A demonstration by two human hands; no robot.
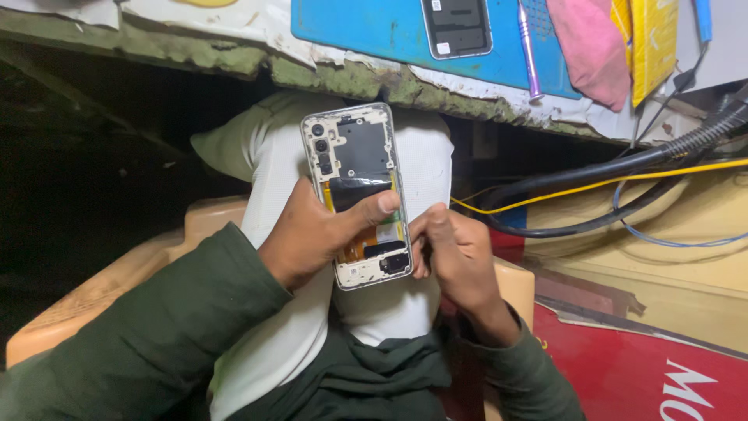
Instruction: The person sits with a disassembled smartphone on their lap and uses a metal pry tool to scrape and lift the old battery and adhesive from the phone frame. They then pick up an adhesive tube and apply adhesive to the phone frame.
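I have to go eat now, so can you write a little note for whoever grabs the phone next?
Left hand: holds the opened phone over the lap, thumb across its middle.
Right hand: fingertips at the phone's lower right edge.
Done: back cover is off, insides and camera modules exposed.
On the blue mat above: another dark phone part and a pink-handled tool.
Left: phone not yet closed up.

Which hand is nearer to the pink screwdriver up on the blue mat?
Right. The right hand is at the opened phone's right edge, more directly below the pink screwdriver. The left hand grips the phone from the left, farther away.
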